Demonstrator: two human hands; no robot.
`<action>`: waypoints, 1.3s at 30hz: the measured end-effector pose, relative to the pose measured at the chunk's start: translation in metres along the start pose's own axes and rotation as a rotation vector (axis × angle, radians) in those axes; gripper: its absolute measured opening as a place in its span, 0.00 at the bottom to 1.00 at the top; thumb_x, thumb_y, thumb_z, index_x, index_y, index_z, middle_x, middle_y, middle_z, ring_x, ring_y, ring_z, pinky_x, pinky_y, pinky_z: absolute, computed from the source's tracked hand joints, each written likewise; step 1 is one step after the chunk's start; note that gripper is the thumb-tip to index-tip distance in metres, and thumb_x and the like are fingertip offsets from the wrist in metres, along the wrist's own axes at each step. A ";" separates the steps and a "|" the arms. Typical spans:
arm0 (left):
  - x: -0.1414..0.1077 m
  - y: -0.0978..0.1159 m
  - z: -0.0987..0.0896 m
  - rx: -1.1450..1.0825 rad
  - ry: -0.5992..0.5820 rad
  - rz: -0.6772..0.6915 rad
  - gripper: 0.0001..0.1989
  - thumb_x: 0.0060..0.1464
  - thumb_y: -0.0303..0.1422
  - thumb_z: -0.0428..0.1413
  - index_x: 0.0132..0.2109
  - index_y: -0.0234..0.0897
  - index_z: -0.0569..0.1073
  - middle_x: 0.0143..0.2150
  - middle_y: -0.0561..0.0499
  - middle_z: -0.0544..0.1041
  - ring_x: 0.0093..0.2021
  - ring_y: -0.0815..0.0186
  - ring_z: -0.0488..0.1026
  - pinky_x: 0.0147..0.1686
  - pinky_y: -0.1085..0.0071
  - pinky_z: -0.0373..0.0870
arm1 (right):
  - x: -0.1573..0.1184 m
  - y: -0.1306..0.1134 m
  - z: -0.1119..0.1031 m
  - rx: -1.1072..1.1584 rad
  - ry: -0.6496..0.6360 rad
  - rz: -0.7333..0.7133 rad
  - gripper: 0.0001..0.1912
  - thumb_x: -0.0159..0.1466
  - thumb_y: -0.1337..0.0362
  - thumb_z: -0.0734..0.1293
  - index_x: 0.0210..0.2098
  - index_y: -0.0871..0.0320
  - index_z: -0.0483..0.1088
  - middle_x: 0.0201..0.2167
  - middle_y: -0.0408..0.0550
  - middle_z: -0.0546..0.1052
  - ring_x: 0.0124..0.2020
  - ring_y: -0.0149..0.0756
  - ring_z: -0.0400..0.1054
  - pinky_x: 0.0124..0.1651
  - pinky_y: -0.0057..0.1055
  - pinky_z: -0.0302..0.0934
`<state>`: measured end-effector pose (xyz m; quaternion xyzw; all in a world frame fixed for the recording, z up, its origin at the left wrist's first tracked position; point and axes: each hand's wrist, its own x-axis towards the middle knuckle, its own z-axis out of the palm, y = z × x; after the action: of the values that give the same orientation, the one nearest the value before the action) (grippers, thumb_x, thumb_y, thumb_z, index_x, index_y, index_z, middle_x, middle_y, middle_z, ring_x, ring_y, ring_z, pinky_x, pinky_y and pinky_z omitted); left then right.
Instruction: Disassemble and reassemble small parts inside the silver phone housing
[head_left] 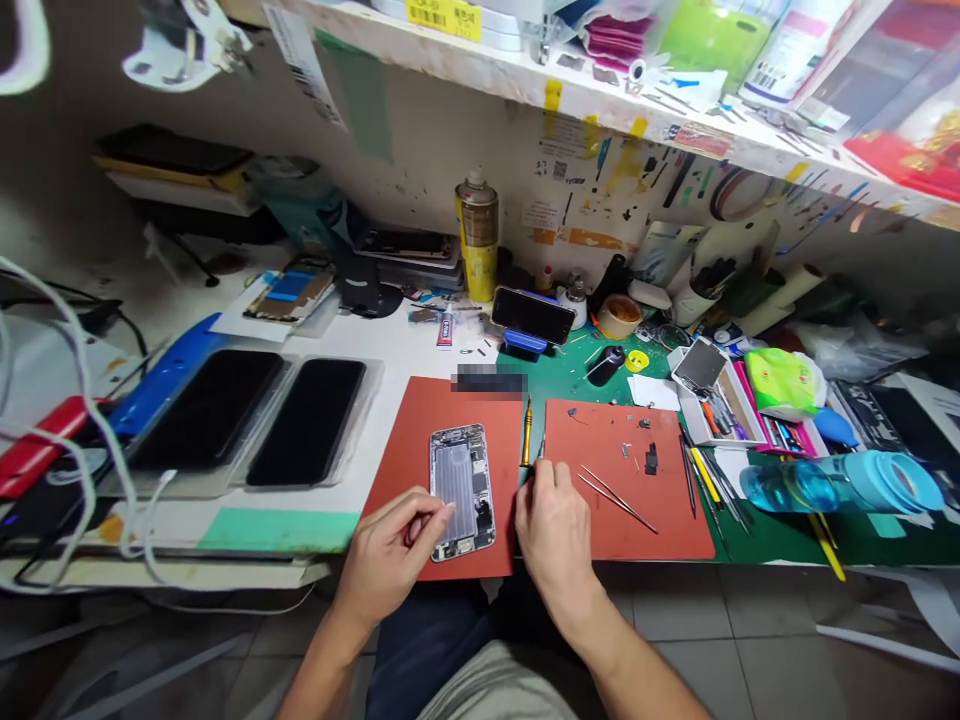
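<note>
On the left, two dark phones, a far-left one point(214, 410) and a second one point(307, 420), are lying on the white tabletop point(386, 345), and nobody is touching them. Now to the left mat point(405, 440), where the open phone point(459, 490) is lying flat, its insides facing up, and the left hand point(386, 550) is working at its near left edge. Good handling here, I'm judging, is meaning a light pinch: the frame is wanting steadying from the side, and the fingertips are best staying off the bare board along the right. The hand is coming in from the near left, palm turned inward, thumb and forefinger meeting over the edge; whether they are gripping anything thin, I'm not able to tell.

Moving right, a yellow screwdriver point(527, 435) is lying between the mats, pointing away. Just nearer, the right hand point(556, 520) is showing its back, wrist bending, fingers curling down together at the gap; what they are closing on is hiding beneath, so I'm not telling. On the right mat point(675, 525), tweezers point(619, 500) are lying slantwise, with small parts point(651, 459) sitting farther off.
</note>
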<state>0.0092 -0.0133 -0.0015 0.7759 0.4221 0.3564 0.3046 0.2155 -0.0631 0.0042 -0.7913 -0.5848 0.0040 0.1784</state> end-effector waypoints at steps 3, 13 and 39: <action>0.001 -0.001 0.000 -0.001 -0.006 0.005 0.12 0.70 0.33 0.57 0.34 0.39 0.74 0.27 0.56 0.70 0.25 0.71 0.65 0.27 0.75 0.64 | 0.000 -0.002 -0.001 -0.020 -0.050 0.008 0.07 0.68 0.75 0.67 0.42 0.58 0.72 0.34 0.46 0.73 0.24 0.36 0.69 0.26 0.32 0.50; 0.000 -0.007 0.001 -0.016 0.004 0.016 0.09 0.68 0.34 0.59 0.36 0.40 0.76 0.29 0.57 0.72 0.25 0.72 0.66 0.27 0.77 0.64 | 0.041 0.055 -0.036 0.009 -0.162 0.063 0.12 0.78 0.65 0.63 0.42 0.58 0.78 0.39 0.51 0.81 0.37 0.41 0.76 0.38 0.33 0.60; -0.003 -0.005 0.005 -0.094 -0.051 -0.043 0.15 0.72 0.36 0.55 0.34 0.39 0.73 0.29 0.56 0.69 0.26 0.71 0.62 0.27 0.73 0.59 | 0.143 0.106 -0.018 -0.042 -0.466 -0.057 0.11 0.75 0.56 0.71 0.48 0.59 0.77 0.48 0.49 0.82 0.48 0.39 0.78 0.53 0.43 0.75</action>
<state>0.0096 -0.0146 -0.0092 0.7603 0.4134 0.3494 0.3591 0.3630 0.0380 0.0196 -0.7556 -0.6324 0.1692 0.0222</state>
